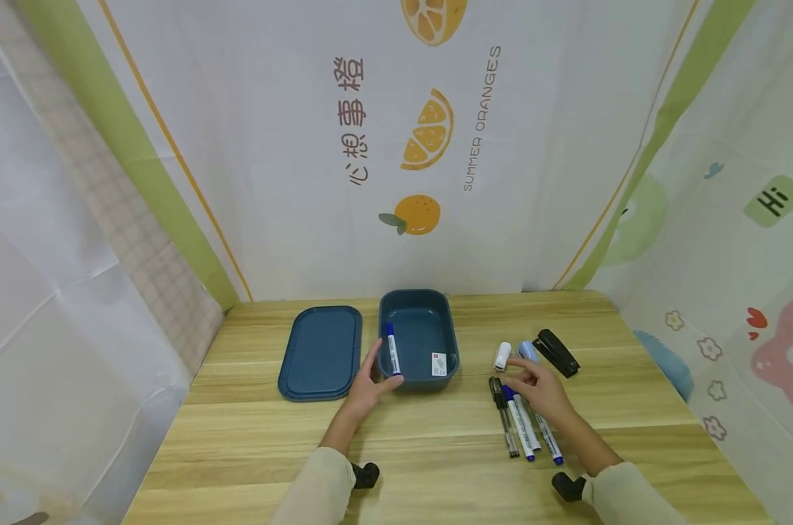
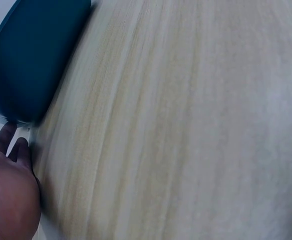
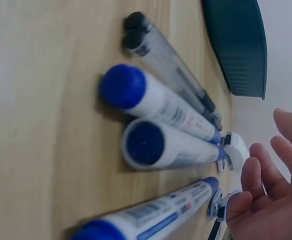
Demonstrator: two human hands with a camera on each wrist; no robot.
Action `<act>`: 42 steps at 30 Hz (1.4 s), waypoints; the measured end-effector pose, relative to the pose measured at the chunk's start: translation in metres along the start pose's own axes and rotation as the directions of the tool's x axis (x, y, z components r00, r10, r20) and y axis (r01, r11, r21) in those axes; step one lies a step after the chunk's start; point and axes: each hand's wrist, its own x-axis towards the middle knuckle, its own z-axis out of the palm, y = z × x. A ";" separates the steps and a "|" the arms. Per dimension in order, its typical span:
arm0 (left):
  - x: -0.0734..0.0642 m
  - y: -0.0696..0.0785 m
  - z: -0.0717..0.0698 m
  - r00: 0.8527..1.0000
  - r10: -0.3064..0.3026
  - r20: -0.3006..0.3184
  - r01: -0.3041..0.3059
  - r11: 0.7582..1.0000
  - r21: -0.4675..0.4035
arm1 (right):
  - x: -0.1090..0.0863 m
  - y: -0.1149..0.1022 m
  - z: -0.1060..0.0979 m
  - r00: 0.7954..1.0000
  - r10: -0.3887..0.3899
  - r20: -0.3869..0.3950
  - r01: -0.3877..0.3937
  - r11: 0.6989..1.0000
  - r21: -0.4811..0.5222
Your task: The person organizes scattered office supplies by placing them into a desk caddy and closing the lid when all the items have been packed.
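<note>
Blue box (image 1: 418, 335), open ahead of you at twelve o'clock, already holds one marker (image 1: 393, 350) along its nine o'clock wall; its lid (image 1: 321, 354) lies off at nine. Your left hand (image 1: 364, 394), fingers spread, touches its seven o'clock corner. Three more markers (image 1: 520, 428), the black pens (image 1: 505, 421) at four, and the white stapler (image 1: 503, 355), light-blue stapler (image 1: 528, 351) and black stapler (image 1: 556, 354) at three remain outside, so the work looks early; your right hand (image 1: 546, 394), loosely bent and gripping nothing, hovers over them.
</note>
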 end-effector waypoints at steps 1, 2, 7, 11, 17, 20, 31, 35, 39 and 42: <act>-0.002 0.003 0.000 1.000 0.001 0.002 -0.001 1.000 0.004 | -0.001 0.001 0.000 1.000 0.003 -0.002 -0.003 1.000 -0.005; -0.002 0.005 0.000 1.000 -0.001 0.003 0.000 1.000 0.005 | -0.002 0.001 -0.001 1.000 0.006 -0.001 -0.006 1.000 -0.010; -0.004 0.009 0.000 1.000 -0.004 -0.003 0.004 1.000 0.008 | -0.007 0.005 -0.001 0.999 0.035 -0.001 -0.035 0.999 -0.024; -0.004 0.008 0.000 1.000 -0.008 -0.005 0.008 1.000 0.013 | -0.011 0.010 -0.002 0.999 0.041 -0.009 -0.041 0.999 -0.028; -0.005 0.009 0.001 1.000 0.004 -0.006 -0.004 1.000 0.016 | -0.019 0.013 -0.006 0.999 0.025 -0.028 -0.026 0.999 -0.048; -0.006 0.011 0.001 1.000 0.001 -0.007 -0.001 1.000 0.024 | -0.023 0.014 -0.009 0.999 0.028 -0.015 -0.030 0.996 -0.079; 0.011 -0.023 0.002 0.998 0.005 -0.055 -0.002 0.999 0.039 | -0.030 0.018 -0.016 0.998 0.053 0.022 -0.050 0.990 -0.130; 0.007 -0.014 0.001 0.999 -0.002 -0.040 0.003 1.000 0.028 | -0.034 0.025 -0.016 0.997 0.064 0.039 -0.058 0.986 -0.158; -0.001 0.006 0.000 1.000 -0.005 -0.015 0.005 1.000 0.020 | -0.037 0.029 -0.015 0.995 0.090 0.046 -0.081 0.982 -0.173; -0.004 0.009 0.001 1.000 -0.008 -0.008 0.008 1.000 0.023 | -0.038 0.029 -0.015 0.994 0.094 0.055 -0.081 0.976 -0.200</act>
